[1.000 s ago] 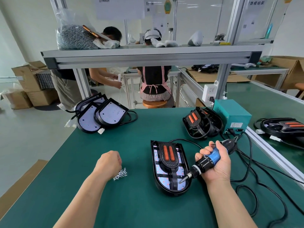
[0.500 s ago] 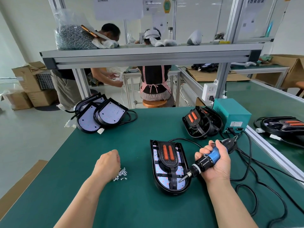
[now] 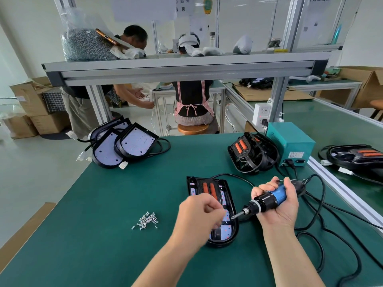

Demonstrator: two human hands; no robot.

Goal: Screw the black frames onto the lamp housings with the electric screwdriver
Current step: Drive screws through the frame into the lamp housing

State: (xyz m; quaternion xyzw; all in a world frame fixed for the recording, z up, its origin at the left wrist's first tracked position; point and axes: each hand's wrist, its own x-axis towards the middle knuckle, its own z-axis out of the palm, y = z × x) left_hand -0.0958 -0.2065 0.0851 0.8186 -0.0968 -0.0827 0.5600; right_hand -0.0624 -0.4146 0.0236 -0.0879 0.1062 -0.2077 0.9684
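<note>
D-shaped glossy black lamp housing [image 3: 224, 242] lies flat on matte green mat [image 3: 93, 235], ribbed black frame [image 3: 200, 181] with two orange strips seated in it. Your right hand [image 3: 278, 208] wraps the blue-and-black electric screwdriver [image 3: 269, 198], bit over the housing. Your left hand [image 3: 199, 214], fingers curled, has left the loose silver screws [image 3: 147, 220] and hovers over the housing; whether it pinches a screw can't be told.
</note>
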